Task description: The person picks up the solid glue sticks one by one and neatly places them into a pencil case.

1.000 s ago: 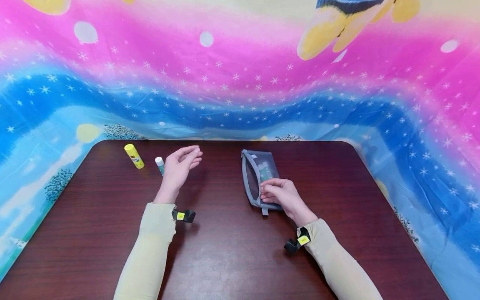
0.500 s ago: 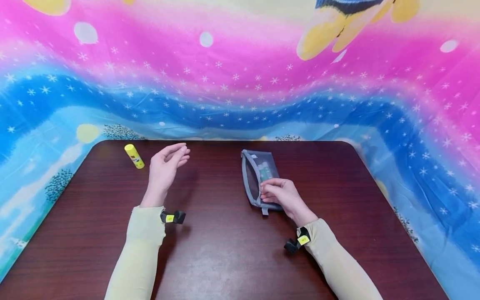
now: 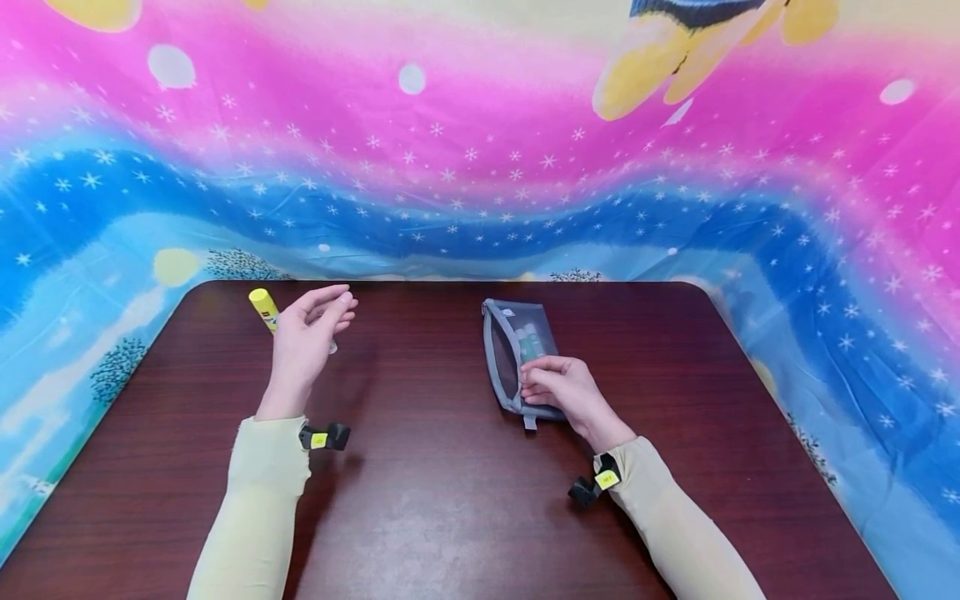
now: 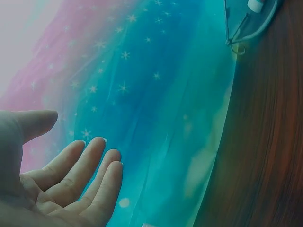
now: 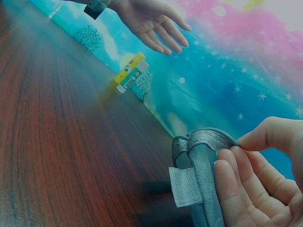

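right hand (image 3: 567, 390) pinches pouch (image 3: 509, 358); left hand (image 3: 303, 343), fingers loose, partly hides yellow stick (image 3: 262, 307) and green stick (image 5: 129, 81) in head view

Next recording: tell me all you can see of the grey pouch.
The grey pouch looks like see-through mesh, with a woven-looking zip edge, a small white label towards its far end and a fabric tab at its near end. It rests on the dark reddish table, mouth gaping toward the person's left. White-capped green tubes show through the mesh. The right hand pinches its edge near the tab.
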A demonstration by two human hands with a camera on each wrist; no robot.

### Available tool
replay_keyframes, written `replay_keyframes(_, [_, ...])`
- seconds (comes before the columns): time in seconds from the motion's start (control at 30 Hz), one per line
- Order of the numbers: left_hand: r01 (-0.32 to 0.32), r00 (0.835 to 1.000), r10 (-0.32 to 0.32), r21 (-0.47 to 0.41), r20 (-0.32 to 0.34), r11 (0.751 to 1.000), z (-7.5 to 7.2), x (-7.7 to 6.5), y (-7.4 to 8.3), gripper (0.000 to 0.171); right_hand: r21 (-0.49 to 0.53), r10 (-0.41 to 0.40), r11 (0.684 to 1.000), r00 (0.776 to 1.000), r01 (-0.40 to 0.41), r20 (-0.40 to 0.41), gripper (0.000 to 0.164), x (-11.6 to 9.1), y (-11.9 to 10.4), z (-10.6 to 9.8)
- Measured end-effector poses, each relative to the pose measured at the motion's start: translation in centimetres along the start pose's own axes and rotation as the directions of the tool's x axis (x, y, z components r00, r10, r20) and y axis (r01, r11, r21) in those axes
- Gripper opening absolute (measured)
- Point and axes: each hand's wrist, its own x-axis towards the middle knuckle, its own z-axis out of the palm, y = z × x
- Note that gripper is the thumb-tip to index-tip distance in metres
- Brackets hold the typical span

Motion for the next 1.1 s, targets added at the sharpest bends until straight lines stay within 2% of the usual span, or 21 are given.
replay_keyframes(0.3, [-0.007,1.0,0.009,0.072,-0.029,0.997,-1.5,-0.2,0.1,0.045,-0.008,0.004,1.0,1.0,-0.004,-0.002,0.021,0.0,0.0,-0.1])
replay_keyframes(0.53, [-0.001,0.998,0.002,0.024,-0.063,1.0,-2.8,0.0,-0.1,0.042,-0.004,0.004,1.0,1.0,-0.004,-0.01,0.023,0.0,0.0,-0.1])
replay_keyframes(0.83, [0.075,0.99,-0.069,0.045,-0.124,0.996,-4.7,0.2,-1.2,0.043,0.001,0.006,1.0,1.0,-0.006,-0.007,0.022,0.0,0.1,0.0])
replay_keyframes(1.1, [0.135,0.977,-0.129,0.022,-0.171,0.991,-5.5,0.4,-1.9,0.042,-0.008,0.001,1.0,1.0,-0.001,-0.002,0.024,0.1,0.2,-0.1])
